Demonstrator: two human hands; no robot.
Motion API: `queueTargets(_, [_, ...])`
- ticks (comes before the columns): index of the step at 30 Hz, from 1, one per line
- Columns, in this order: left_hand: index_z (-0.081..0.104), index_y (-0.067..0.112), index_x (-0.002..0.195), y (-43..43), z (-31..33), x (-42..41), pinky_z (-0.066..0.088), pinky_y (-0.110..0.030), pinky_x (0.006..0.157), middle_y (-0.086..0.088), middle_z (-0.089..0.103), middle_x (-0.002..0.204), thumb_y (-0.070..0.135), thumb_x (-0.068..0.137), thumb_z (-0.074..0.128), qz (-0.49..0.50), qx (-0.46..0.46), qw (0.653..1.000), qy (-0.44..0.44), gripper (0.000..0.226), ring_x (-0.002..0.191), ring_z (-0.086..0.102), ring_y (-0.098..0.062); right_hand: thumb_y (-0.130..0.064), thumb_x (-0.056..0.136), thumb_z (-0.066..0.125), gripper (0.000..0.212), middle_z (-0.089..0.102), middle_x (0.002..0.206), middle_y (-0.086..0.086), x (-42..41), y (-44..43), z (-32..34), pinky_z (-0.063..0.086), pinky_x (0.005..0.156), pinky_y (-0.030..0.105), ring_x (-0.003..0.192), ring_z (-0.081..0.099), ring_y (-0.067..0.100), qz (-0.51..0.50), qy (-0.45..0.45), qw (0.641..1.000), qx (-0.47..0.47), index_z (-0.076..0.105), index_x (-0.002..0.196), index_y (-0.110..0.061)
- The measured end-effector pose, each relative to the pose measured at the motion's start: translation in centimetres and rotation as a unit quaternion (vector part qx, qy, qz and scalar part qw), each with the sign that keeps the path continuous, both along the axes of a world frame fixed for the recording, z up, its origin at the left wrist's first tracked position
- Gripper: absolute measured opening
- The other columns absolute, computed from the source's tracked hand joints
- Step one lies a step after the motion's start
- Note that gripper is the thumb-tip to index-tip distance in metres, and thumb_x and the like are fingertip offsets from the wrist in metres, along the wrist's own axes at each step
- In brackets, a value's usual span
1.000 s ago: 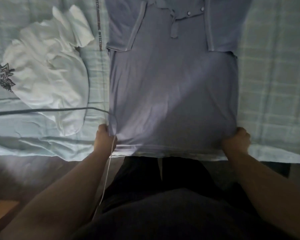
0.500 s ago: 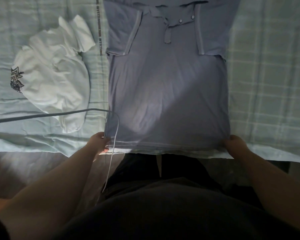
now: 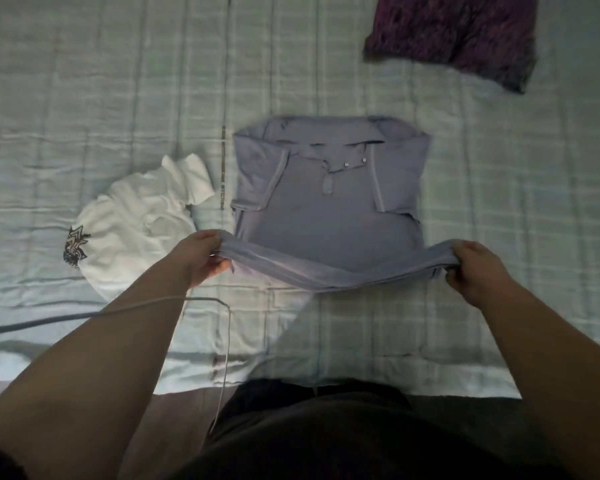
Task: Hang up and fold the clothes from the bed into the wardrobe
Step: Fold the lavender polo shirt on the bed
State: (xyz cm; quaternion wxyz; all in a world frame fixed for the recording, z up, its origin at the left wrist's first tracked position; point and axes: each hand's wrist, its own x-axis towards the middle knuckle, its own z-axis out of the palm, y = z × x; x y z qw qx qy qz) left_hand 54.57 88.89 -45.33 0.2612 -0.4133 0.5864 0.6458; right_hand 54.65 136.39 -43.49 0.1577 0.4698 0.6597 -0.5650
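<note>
Folding step: left hand (image 3: 201,258) and right hand (image 3: 471,268) pinch polo shirt (image 3: 326,209) hem, lifted; next, lay hem toward collar.

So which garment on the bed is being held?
The lavender polo shirt, hem gripped by left hand and right hand; the white and purple ones lie untouched.

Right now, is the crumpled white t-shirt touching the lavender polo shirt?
No, bare checked bedspread separates the white t-shirt from the polo shirt.
</note>
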Motion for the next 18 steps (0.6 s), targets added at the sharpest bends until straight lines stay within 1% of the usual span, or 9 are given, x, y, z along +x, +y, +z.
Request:
queueTargets(2, [0.061,0.004,0.094,0.2,0.6,-3.4,0.051,-0.021,0.047,-0.01,0.055,0.074,0.001,0.101,0.042,0.019,-0.023,1.0,0.007,0.02,0.049,0.055,-0.012,-0.014,0.098,0.049,0.01,0.053,0.085,-0.001,-3.2,-0.1,0.4,0.049,0.049,0.015,0.078,0.059,0.015,-0.024,0.025,0.999,-0.005,0.051,0.105,-0.02])
queueTargets(4, [0.057,0.005,0.082,0.2,1.0,-6.7,0.051,-0.022,0.044,-0.01,0.054,0.068,0.002,0.1,0.046,0.036,-0.05,0.998,0.018,0.021,0.044,0.055,-0.012,-0.012,0.096,0.051,0.008,0.059,0.098,0.007,-6.4,0.0,0.4,0.049,0.064,0.024,0.099,0.063,0.025,0.025,0.044,0.998,0.027,0.054,0.103,-0.016])
queueTargets(5, [0.056,0.007,0.082,0.1,0.9,-8.2,0.052,-0.023,0.044,-0.011,0.055,0.069,0.003,0.1,0.049,0.047,-0.059,0.997,0.027,0.019,0.046,0.057,-0.014,-0.012,0.095,0.053,0.008,0.06,0.103,0.012,-8.0,0.1,0.0,0.047,0.066,0.026,0.096,0.063,0.029,0.032,0.041,0.998,0.017,0.058,0.102,-0.012])
queueTargets(6, [0.057,0.009,0.085,-0.2,0.7,-9.7,0.054,-0.025,0.045,-0.013,0.057,0.074,0.004,0.099,0.052,0.057,-0.064,0.996,0.038,0.015,0.051,0.06,-0.017,-0.011,0.095,0.056,0.013,0.061,0.107,0.018,-9.5,0.2,-0.2,0.047,0.07,0.025,0.094,0.062,0.032,0.047,0.033,0.998,0.02,0.06,0.105,-0.006])
queueTargets(8, [0.06,0.011,0.091,-0.6,0.0,-12.7,0.055,-0.025,0.048,-0.015,0.059,0.086,0.005,0.097,0.056,0.074,-0.069,0.993,0.052,0.01,0.065,0.062,-0.021,-0.01,0.095,0.055,0.033,0.057,0.126,0.028,-12.3,0.1,-1.0,0.048,0.08,0.022,0.111,0.06,0.034,0.104,0.042,0.991,0.068,0.055,0.124,0.006])
queueTargets(10, [0.061,0.01,0.092,-1.0,-0.8,-15.6,0.057,-0.025,0.049,-0.014,0.059,0.087,0.004,0.098,0.055,0.09,-0.065,0.992,0.057,0.01,0.069,0.061,-0.02,-0.009,0.097,0.048,0.044,0.046,0.145,0.024,-15.4,-0.2,-2.2,0.053,0.073,0.014,0.128,0.052,0.028,0.069,0.052,0.995,0.056,0.044,0.14,0.002])
queueTargets(13, [0.061,0.009,0.092,-1.4,-2.2,-19.6,0.057,-0.022,0.05,-0.012,0.06,0.084,0.003,0.099,0.054,0.111,-0.058,0.989,0.074,0.012,0.069,0.062,-0.018,-0.011,0.098,0.048,0.046,0.042,0.15,0.018,-20.1,-0.6,-4.2,0.052,0.066,0.01,0.134,0.047,0.028,0.034,0.054,0.997,0.04,0.041,0.144,-0.006])
queueTargets(15, [0.061,0.01,0.092,-1.8,-3.5,-22.1,0.055,-0.02,0.048,-0.011,0.06,0.084,0.005,0.099,0.054,0.105,-0.071,0.988,0.087,0.011,0.073,0.061,-0.017,-0.013,0.098,0.051,0.045,0.044,0.148,0.019,-23.1,-0.2,-5.7,0.054,0.083,0.019,0.133,0.048,0.031,0.017,0.085,0.995,0.049,0.044,0.143,-0.008])
queueTargets(18, [0.063,0.01,0.095,-2.4,-6.4,-25.4,0.055,-0.02,0.049,-0.01,0.061,0.087,0.006,0.098,0.056,0.099,-0.101,0.985,0.103,0.009,0.074,0.061,-0.017,-0.017,0.093,0.06,0.05,0.05,0.139,0.027,-26.9,0.8,-8.6,0.038,0.109,0.039,0.128,0.048,0.042,0.05,0.124,0.988,0.078,0.049,0.137,0.004])
